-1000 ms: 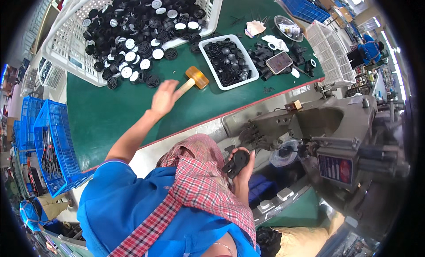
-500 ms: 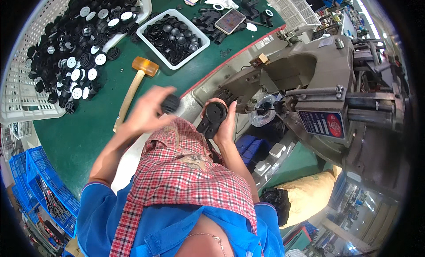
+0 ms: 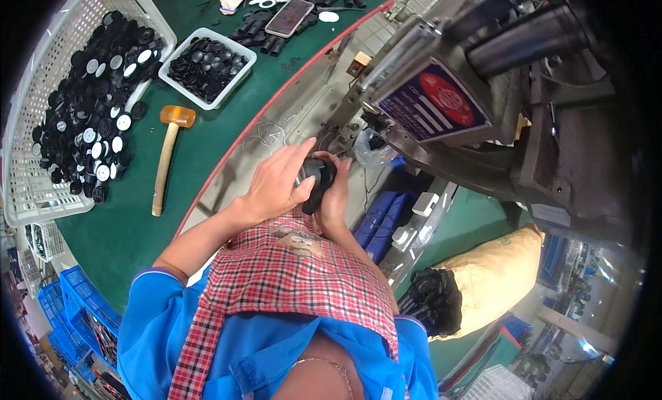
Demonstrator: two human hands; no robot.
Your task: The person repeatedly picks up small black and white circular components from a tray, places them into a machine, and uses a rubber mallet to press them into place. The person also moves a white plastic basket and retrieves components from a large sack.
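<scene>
Left hand (image 3: pixel 276 183) and right hand (image 3: pixel 336 200): together gripping black plastic fitting (image 3: pixel 318 176), partly hidden; long axis roughly twelve to six o'clock, lower end toward six. Amber-headed mallet (image 3: pixel 164 167): nine o'clock, on green table (image 3: pixel 121 227). White tray (image 3: pixel 207 105): between ten and eleven. Yellow sack (image 3: pixel 493 283): four.

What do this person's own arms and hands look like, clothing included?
Left hand and right hand are ungloved; both forearms are bare. The blue sleeves are short, with thin, darker edging. No watch shows on the left wrist.
</scene>
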